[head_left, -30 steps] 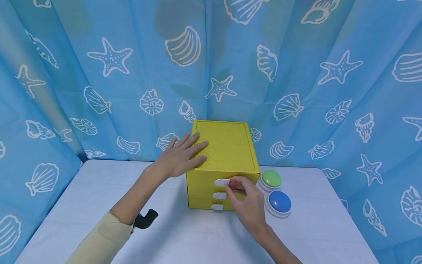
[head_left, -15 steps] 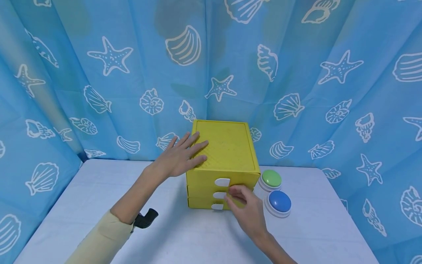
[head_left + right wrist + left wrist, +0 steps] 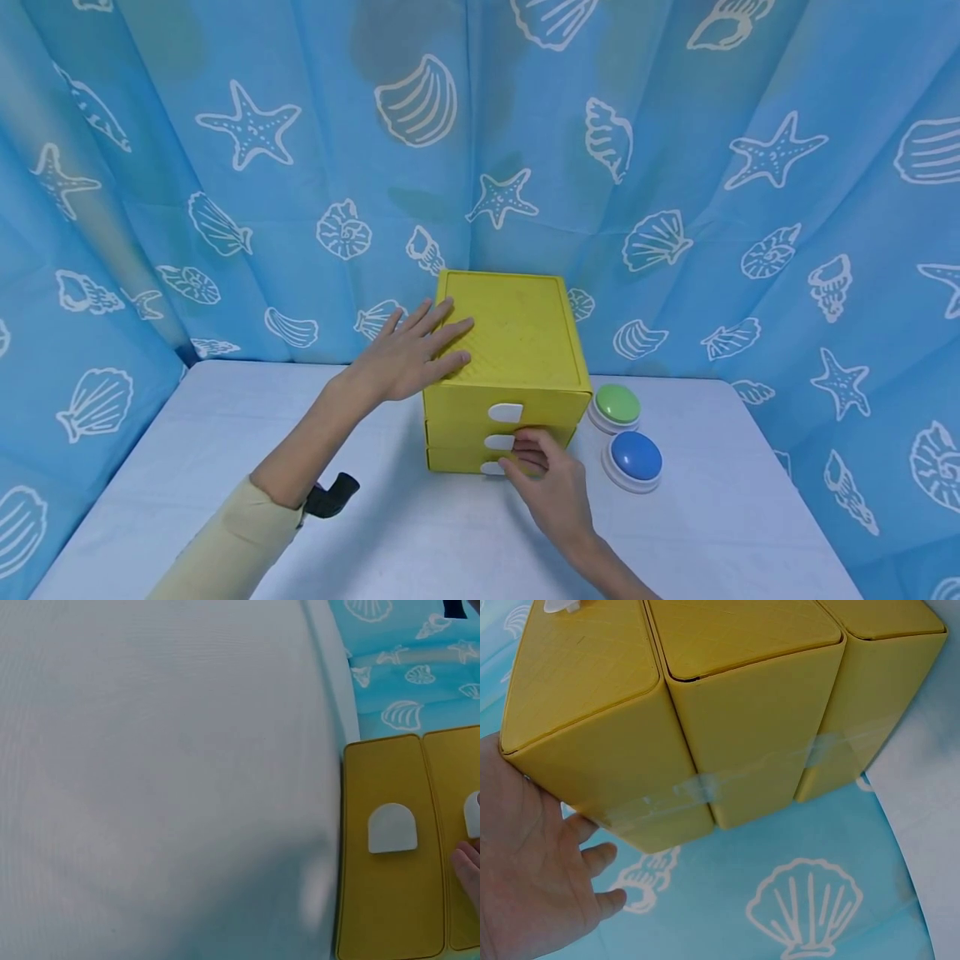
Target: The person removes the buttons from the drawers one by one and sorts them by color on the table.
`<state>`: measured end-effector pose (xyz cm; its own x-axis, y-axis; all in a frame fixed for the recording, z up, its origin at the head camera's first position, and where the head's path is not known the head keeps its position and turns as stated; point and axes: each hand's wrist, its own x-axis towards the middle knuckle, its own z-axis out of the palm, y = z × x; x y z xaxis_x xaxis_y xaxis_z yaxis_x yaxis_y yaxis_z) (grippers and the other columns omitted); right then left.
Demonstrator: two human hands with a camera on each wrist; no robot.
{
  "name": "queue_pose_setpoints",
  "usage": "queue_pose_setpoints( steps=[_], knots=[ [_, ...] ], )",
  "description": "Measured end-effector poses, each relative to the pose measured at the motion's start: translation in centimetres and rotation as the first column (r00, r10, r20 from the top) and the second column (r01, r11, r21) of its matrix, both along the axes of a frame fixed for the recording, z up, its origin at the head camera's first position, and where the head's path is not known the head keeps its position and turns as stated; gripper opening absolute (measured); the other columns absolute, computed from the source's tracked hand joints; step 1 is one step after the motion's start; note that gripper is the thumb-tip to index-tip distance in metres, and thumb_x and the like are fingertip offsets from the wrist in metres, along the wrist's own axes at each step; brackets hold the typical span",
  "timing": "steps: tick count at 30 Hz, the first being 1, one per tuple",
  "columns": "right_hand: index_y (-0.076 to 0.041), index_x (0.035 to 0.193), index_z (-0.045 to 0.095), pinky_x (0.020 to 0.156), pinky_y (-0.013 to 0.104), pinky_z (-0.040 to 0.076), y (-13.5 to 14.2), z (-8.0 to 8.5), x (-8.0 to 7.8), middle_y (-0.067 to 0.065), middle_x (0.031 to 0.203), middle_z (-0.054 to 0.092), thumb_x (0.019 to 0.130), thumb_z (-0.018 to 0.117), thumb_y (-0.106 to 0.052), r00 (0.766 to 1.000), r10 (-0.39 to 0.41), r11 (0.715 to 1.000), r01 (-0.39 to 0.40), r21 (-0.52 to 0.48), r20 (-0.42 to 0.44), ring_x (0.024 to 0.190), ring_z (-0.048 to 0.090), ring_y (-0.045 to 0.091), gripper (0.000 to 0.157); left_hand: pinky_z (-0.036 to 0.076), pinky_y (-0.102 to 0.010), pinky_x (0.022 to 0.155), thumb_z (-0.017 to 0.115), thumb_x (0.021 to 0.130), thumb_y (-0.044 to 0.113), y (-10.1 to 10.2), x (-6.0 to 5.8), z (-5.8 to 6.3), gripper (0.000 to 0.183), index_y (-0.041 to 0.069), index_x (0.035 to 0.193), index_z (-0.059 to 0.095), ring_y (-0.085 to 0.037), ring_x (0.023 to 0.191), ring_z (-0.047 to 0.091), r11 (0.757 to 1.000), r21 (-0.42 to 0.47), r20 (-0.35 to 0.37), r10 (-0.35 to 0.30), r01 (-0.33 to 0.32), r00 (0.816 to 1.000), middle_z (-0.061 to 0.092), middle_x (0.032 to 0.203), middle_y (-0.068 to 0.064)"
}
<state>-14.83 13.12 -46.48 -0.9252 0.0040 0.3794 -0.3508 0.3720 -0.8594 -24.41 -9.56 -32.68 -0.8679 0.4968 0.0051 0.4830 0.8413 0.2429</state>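
A yellow three-drawer box (image 3: 517, 329) with white tab handles stands on the table, all its drawers closed. My left hand (image 3: 405, 358) rests with spread fingers on the left side of its top. The left wrist view shows that hand (image 3: 540, 870) beside the box's side. In front of the drawers is my right hand (image 3: 555, 483), its index finger at the right edge of the middle tab (image 3: 498, 442). The thumb sits lower, near the bottom tab (image 3: 492, 468), with a gap between thumb and index finger. The top tab (image 3: 505, 412) is untouched.
A green push button (image 3: 618, 403) and a blue push button (image 3: 636, 455) stand right of the box. A black strap-like piece (image 3: 332, 496) sticks out by the left wrist. Behind the white table (image 3: 247, 425) hangs a blue shell-patterned curtain (image 3: 300, 192).
My right hand has left the top tab and moved down to the middle and bottom tabs, its thumb and index finger further apart. My left hand stays in place.
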Motion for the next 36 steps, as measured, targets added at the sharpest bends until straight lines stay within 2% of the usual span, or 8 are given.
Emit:
queue_pose_setpoints(
  steps=[7, 12, 21, 25, 31, 36],
  knots=[
    [-0.006, 0.107, 0.067, 0.079, 0.026, 0.057, -0.39, -0.2, 0.06, 0.004, 0.097, 0.068, 0.079, 0.083, 0.002, 1.0, -0.007, 1.0, 0.006, -0.029, -0.007, 0.09, 0.071, 0.014, 0.033, 0.001, -0.057, 0.118, 0.032, 0.105, 0.057, -0.02, -0.05, -0.1, 0.064, 0.024, 0.159, 0.03, -0.03, 0.152, 0.003, 0.999, 0.032, 0.014, -0.005, 0.005, 1.0, 0.01, 0.166, -0.006],
    [-0.005, 0.109, 0.068, 0.078, 0.028, 0.057, -0.46, -0.37, 0.01, 0.005, 0.097, 0.069, 0.08, 0.082, 0.004, 0.999, 0.0, 0.999, -0.002, -0.04, -0.048, 0.089, 0.071, 0.015, 0.033, 0.002, -0.057, 0.118, 0.031, 0.105, 0.058, -0.04, -0.11, -0.19, 0.064, 0.025, 0.159, 0.029, -0.03, 0.152, 0.003, 1.0, 0.025, 0.009, 0.002, -0.002, 1.0, 0.01, 0.166, -0.006],
    [-0.006, 0.107, 0.069, 0.075, 0.029, 0.058, -0.53, -0.55, -0.1, 0.005, 0.097, 0.069, 0.08, 0.081, 0.006, 0.999, 0.0, 0.999, -0.002, -0.052, -0.046, 0.088, 0.071, 0.016, 0.032, 0.003, -0.057, 0.118, 0.03, 0.104, 0.059, -0.03, -0.12, -0.23, 0.065, 0.025, 0.159, 0.029, -0.031, 0.152, 0.003, 1.0, 0.015, 0.003, 0.006, -0.006, 1.0, 0.009, 0.166, -0.006],
    [-0.007, 0.105, 0.068, 0.073, 0.028, 0.059, -0.59, -0.53, -0.21, 0.003, 0.096, 0.068, 0.08, 0.081, 0.005, 0.998, -0.012, 1.0, 0.011, -0.028, -0.054, 0.088, 0.07, 0.016, 0.032, 0.002, -0.057, 0.118, 0.03, 0.104, 0.059, -0.07, -0.1, -0.22, 0.065, 0.025, 0.16, 0.029, -0.031, 0.152, 0.003, 1.0, 0.016, 0.004, 0.004, -0.004, 1.0, 0.009, 0.166, -0.006],
    [-0.011, 0.1, 0.068, 0.067, 0.026, 0.058, -0.78, -0.45, -0.13, -0.002, 0.091, 0.068, 0.078, 0.085, 0.0, 0.995, -0.075, 0.996, 0.078, 0.046, -0.061, 0.084, 0.068, 0.012, 0.03, 0.003, -0.058, 0.118, 0.03, 0.104, 0.059, -0.06, -0.13, -0.23, 0.065, 0.025, 0.159, 0.029, -0.031, 0.152, 0.003, 1.0, 0.02, 0.003, 0.002, -0.002, 1.0, 0.01, 0.166, -0.006],
    [-0.011, 0.097, 0.069, 0.062, 0.024, 0.057, -0.94, -0.6, 0.02, -0.003, 0.087, 0.069, 0.077, 0.085, 0.001, 0.99, -0.103, 0.99, 0.111, 0.084, -0.097, 0.08, 0.068, 0.012, 0.029, 0.002, -0.058, 0.118, 0.031, 0.104, 0.058, -0.02, -0.11, -0.17, 0.065, 0.025, 0.16, 0.029, -0.031, 0.152, 0.003, 1.0, 0.018, 0.006, 0.007, -0.007, 1.0, 0.01, 0.166, -0.006]
  ],
)
